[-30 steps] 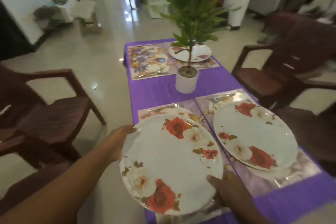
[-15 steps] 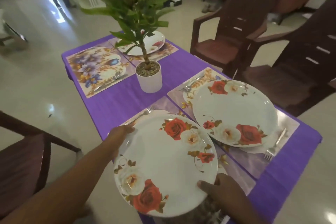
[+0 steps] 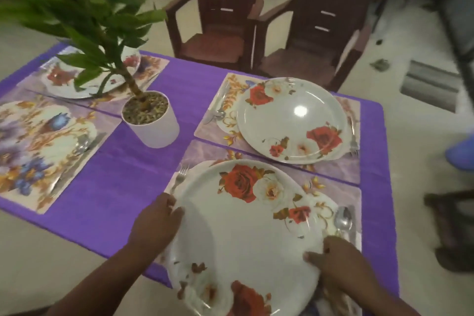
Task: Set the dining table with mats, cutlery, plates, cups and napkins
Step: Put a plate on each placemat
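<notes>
- Over the near placemat [image 3: 331,187]: I see the rose plate [image 3: 246,236], fork [image 3: 179,179] left, spoon [image 3: 343,220] right.
- left hand [image 3: 154,223] fingers curled on its left rim.
- right hand [image 3: 336,256] pinches its right rim.
- Second rose plate [image 3: 292,120] beyond, potted plant [image 3: 151,120] mid-table.

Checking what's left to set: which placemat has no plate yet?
The far-left floral placemat, beside the potted plant: only cutlery lies on it, while the other three mats each carry a rose plate.

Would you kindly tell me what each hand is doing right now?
Left hand: grips the rose plate by its left rim.
Right hand: grips its right rim.
</notes>
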